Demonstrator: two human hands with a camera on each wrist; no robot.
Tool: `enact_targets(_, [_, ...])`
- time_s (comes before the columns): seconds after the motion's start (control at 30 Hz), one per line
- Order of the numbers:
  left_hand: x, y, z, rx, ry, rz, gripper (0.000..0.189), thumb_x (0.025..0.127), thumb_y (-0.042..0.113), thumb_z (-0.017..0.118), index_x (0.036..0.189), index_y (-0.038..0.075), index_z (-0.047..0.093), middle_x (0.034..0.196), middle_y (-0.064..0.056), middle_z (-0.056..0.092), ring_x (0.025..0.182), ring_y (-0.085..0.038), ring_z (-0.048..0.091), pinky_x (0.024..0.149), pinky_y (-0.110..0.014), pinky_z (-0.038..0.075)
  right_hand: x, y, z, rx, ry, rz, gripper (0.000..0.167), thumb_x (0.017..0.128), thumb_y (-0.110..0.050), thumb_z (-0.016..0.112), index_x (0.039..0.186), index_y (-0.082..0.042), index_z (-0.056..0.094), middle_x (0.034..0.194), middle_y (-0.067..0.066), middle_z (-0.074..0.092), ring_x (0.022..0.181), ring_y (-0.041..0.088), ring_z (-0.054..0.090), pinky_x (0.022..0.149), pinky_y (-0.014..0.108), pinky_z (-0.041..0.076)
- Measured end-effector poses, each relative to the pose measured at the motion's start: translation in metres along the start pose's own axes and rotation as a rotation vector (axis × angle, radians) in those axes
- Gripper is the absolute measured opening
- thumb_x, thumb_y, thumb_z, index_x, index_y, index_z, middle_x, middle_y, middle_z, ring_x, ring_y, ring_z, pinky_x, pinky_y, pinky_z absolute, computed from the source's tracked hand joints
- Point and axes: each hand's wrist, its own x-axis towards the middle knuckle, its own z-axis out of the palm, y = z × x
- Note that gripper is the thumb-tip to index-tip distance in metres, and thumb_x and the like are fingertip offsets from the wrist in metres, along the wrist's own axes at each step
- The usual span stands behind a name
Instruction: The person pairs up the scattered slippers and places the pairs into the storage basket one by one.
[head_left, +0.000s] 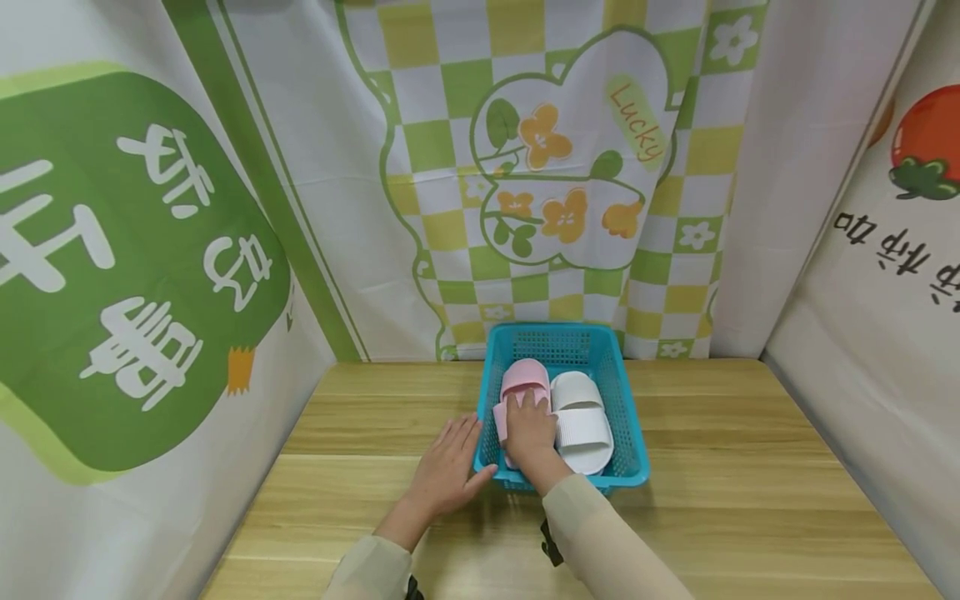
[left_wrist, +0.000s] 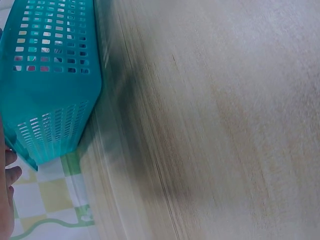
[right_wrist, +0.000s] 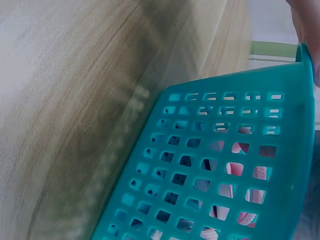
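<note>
A blue-green plastic basket with perforated walls stands on the wooden table. Inside it, pink slippers lie on the left and white slippers with ribbed straps on the right. My right hand reaches over the near rim and rests on the pink slippers, fingers spread and pointing away, covering part of them. My left hand lies against the basket's left rim, fingers straight and thumb apart near the front corner. In the left wrist view, its fingers show at the left edge beside the rim.
The wooden table extends to both sides and in front of the basket. Behind it hangs a green-and-yellow checked cloth with flowers, close to the basket's far wall. Printed cloths also hang at both sides.
</note>
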Motion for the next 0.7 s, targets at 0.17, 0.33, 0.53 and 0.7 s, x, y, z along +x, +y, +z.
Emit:
enact_targets(0.17, [0.000,-0.002,0.001,-0.008,0.003,0.001,0.075,0.098,0.053,0.042,0.146,-0.005,0.037,0.149,-0.021,0.038,0.138,-0.035,0.033,0.115,-0.045,0.021,0.000,0.002,-0.002,-0.003,0.004,-0.014,0.080,0.074,-0.037,0.083,0.141,-0.007,0.049,0.141,0.024,0.045,0.122,0.046,0.045,0.090,0.059,0.045])
enact_targets(0.33, [0.001,-0.005,0.001,-0.002,0.010,0.013,0.077,0.099,0.056,0.036,0.145,-0.005,0.038,0.148,-0.022,0.039,0.138,-0.035,0.033,0.114,-0.046,0.022,0.002,0.006,-0.004,-0.026,0.004,-0.019,0.083,0.074,-0.041,0.082,0.142,-0.008,0.047,0.141,0.024,0.045,0.122,0.046,0.045,0.092,0.060,0.043])
enact_targets(0.53, [0.002,-0.004,-0.001,0.005,0.000,0.025,0.077,0.099,0.056,0.034,0.144,-0.006,0.039,0.149,-0.021,0.038,0.138,-0.035,0.034,0.114,-0.047,0.023,0.002,0.012,-0.012,0.002,-0.003,-0.007,0.083,0.075,-0.044,0.080,0.142,-0.008,0.047,0.140,0.023,0.046,0.124,0.048,0.044,0.096,0.061,0.040])
enact_targets(0.7, [0.002,-0.003,-0.005,0.008,-0.037,0.010,0.074,0.099,0.052,0.040,0.146,-0.005,0.037,0.152,-0.019,0.034,0.140,-0.034,0.031,0.115,-0.045,0.020,0.000,0.020,-0.024,0.016,0.008,-0.015,0.080,0.079,-0.046,0.077,0.143,-0.008,0.046,0.144,0.025,0.042,0.126,0.050,0.042,0.099,0.063,0.037])
